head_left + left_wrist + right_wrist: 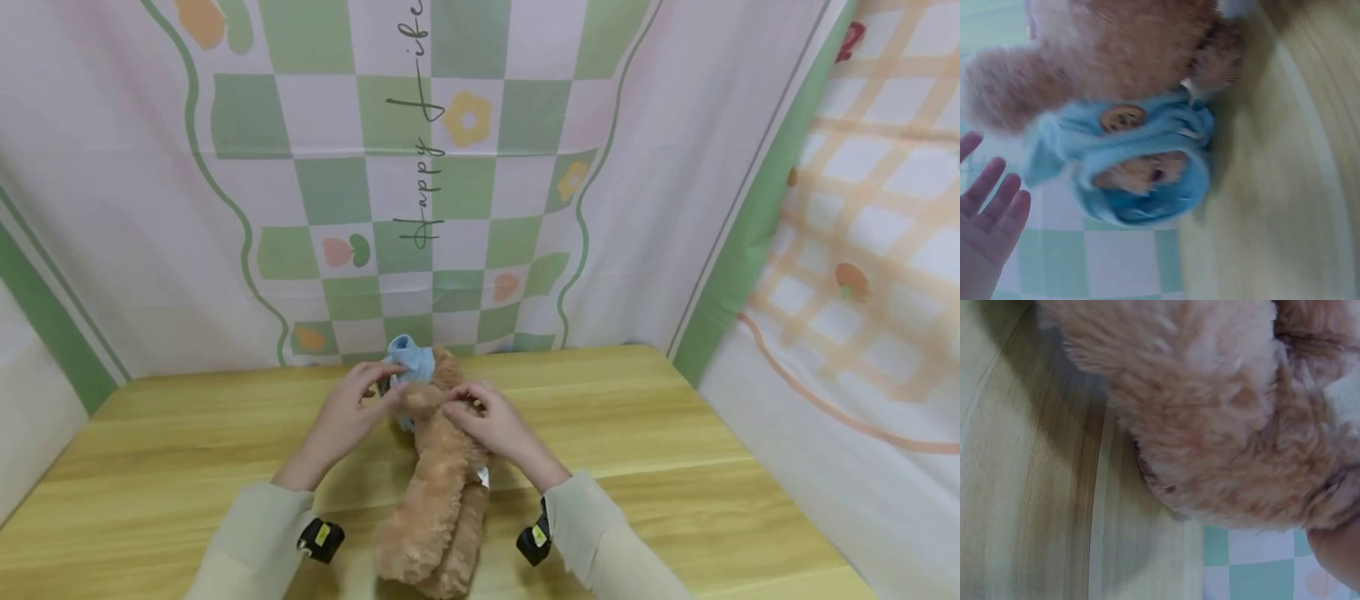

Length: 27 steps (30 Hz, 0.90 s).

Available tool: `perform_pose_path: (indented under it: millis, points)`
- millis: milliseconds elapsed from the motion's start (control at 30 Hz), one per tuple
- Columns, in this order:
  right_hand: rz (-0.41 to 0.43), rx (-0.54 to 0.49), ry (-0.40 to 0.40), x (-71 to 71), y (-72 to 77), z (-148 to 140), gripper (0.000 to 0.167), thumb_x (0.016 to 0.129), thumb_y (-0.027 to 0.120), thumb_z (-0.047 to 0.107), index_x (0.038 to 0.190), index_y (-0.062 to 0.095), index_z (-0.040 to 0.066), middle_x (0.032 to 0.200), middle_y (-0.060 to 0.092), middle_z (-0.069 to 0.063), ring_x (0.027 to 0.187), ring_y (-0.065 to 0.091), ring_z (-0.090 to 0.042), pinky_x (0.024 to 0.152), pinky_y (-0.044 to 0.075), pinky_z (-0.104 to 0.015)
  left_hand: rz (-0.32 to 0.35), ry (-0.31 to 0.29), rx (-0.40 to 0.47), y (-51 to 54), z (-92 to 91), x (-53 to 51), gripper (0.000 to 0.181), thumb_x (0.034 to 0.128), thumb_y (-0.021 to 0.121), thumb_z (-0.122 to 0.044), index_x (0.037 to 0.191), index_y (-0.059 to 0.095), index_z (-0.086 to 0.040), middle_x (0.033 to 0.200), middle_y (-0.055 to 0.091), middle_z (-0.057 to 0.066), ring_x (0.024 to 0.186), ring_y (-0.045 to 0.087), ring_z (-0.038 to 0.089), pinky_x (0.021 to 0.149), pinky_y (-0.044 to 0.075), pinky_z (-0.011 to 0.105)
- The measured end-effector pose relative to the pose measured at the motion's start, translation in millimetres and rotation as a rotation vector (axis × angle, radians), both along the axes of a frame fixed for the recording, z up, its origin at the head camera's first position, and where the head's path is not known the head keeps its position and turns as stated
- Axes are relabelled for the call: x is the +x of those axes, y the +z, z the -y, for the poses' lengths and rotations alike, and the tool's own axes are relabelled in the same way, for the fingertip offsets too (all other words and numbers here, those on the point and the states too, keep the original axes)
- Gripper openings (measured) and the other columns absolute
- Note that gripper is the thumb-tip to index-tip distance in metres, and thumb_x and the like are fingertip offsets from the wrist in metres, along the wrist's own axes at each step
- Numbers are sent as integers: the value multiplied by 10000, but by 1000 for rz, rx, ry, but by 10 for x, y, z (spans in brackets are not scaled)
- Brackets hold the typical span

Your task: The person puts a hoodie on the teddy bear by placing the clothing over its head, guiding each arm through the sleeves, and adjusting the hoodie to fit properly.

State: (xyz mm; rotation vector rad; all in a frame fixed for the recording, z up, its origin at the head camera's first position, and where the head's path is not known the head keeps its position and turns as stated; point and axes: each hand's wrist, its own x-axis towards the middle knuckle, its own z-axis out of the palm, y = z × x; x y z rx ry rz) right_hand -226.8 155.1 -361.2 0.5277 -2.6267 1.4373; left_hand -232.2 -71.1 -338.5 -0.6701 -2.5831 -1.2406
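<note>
A brown plush toy lies lengthwise on the table, with its legs towards me. At its far left side a light blue garment is partly on it. In the left wrist view the garment has a round brown patch, and brown fur shows inside its wide opening. My left hand is beside the garment and a furry limb, its fingers extended and spread, apart from the cloth in the left wrist view. My right hand pinches the toy's fur near its upper body; its fingertips are partly hidden.
The wooden table extends to both sides and ends at a patterned curtain behind the toy. A white tag sticks out at the toy's right side. Black wrist cameras sit on both sleeves.
</note>
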Motion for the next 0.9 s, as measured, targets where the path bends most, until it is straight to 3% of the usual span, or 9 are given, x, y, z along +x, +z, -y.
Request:
perform_pose_path:
  millis: [167, 300, 433, 533, 600, 700, 900]
  points:
    - [55, 4, 136, 46, 1, -14, 409, 928, 624, 271, 1277, 562, 67, 1321, 542, -132, 1218, 512, -296, 1020, 443, -402, -84, -35, -154, 31, -15, 11, 340, 882, 681, -289, 1157, 674, -90, 1150, 647, 98, 1030, 621, 282, 866, 519, 464]
    - [177, -32, 249, 73, -34, -62, 675, 857, 714, 321, 1420, 406, 111, 1472, 413, -119, 1377, 368, -349, 1113, 339, -518, -83, -48, -201, 6, 16, 12, 250, 864, 702, -205, 1081, 710, -82, 1071, 696, 93, 994, 650, 271, 850, 533, 437]
    - [233, 18, 253, 92, -102, -103, 871, 772, 797, 325, 1478, 308, 180, 1534, 260, -148, 1397, 297, -388, 1089, 340, -555, -58, -44, -225, -31, 55, -12, 259, 871, 690, -177, 1103, 702, -63, 1080, 702, 118, 1014, 651, 294, 874, 528, 450]
    - [301, -14, 247, 98, -194, -90, 967, 770, 804, 279, 1512, 190, 194, 1525, 228, -201, 1372, 326, -399, 1062, 385, -520, -6, -49, -239, -69, 65, -36, 290, 904, 648, -176, 1159, 672, -40, 1145, 683, 155, 1074, 631, 335, 917, 510, 477]
    - [331, -61, 245, 100, -256, -59, 980, 785, 792, 233, 1518, 144, 175, 1500, 268, -226, 1336, 381, -386, 1027, 432, -465, 36, -46, -239, -101, 55, -42, 302, 928, 615, -178, 1191, 655, -35, 1178, 669, 167, 1095, 622, 343, 920, 509, 475]
    - [293, -109, 234, 103, -302, -4, 905, 802, 757, 167, 1503, 186, 122, 1447, 354, -237, 1264, 464, -358, 968, 475, -409, 60, -37, -212, -156, 27, -43, 288, 952, 573, -146, 1202, 648, -25, 1175, 665, 178, 1083, 626, 338, 897, 523, 456]
    - [187, -109, 160, 112, -255, 43, 761, 793, 713, 124, 1454, 335, 109, 1394, 399, -193, 1188, 512, -346, 912, 497, -448, 1, -1, -126, -266, -28, -37, 236, 958, 541, -75, 1148, 665, -11, 1132, 669, 177, 1053, 632, 336, 878, 524, 465]
